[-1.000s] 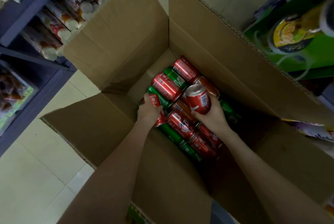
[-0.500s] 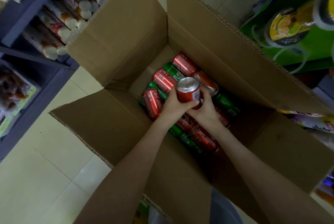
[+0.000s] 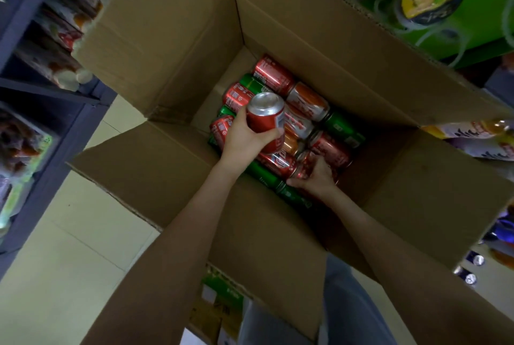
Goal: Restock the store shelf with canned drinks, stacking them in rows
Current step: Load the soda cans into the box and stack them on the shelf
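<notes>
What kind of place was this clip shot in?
Probably a small shop aisle: dark shelves of packaged snacks at left, a green product display at right, and an open carton of drink cans.

Shelf packages (image 3: 66, 36) blurred; red can (image 3: 301, 168) under right hand (image 3: 319, 177) mostly hidden; box flap (image 3: 306, 11) cut off.

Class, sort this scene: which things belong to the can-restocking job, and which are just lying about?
Job: red can in left hand; second red can gripped by right hand; cardboard box.
Lying about: snack packets on side shelf; green display.
</notes>
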A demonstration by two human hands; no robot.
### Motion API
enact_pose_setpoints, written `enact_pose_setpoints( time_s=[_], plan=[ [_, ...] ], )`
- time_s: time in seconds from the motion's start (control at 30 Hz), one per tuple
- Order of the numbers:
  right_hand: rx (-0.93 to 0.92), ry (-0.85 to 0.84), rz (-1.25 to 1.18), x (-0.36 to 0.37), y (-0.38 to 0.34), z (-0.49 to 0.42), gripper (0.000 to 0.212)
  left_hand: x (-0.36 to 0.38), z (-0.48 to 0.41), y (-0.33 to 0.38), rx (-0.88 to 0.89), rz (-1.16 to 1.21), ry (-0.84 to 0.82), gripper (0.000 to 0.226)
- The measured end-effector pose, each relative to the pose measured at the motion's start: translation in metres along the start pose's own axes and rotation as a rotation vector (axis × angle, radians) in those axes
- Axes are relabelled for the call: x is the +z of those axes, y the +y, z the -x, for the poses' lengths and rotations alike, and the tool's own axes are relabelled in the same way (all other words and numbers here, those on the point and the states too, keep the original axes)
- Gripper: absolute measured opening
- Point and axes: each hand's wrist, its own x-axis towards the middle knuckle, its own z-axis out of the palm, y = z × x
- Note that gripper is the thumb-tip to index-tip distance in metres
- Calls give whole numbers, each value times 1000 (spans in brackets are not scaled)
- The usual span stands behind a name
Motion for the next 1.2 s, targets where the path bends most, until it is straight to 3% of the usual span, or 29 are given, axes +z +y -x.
enact_pose_setpoints(
  time_s=[0.1,0.2,0.33,0.43,0.6,0.77,0.9,1.0,1.2],
  plan=[
    [-34,-41,121,0,2,-3,98,-5,2,-1,9,-36,34,77],
    [-95,-68,393,0,7,-5,105,-6,6,-2,8,-73,53,80],
    [-132,-12,574,8,10,2,89,-3,14,1,33,-114,60,79],
    [-126,26,428,2,10,7,82,0,24,8,59,-138,58,78],
    [-205,110,-109,-51,-3,43,67,9,54,38,116,-133,20,71],
    [-275,57,-574,-133,-27,125,63,34,106,88,236,-112,-21,59],
    [-421,123,-680,-202,-17,199,56,70,162,134,340,-59,-95,62],
    [-512,203,-720,-257,13,259,69,114,212,164,439,-6,-149,53],
    [-747,449,-626,-368,98,389,72,232,320,237,666,49,-235,42]
  ],
)
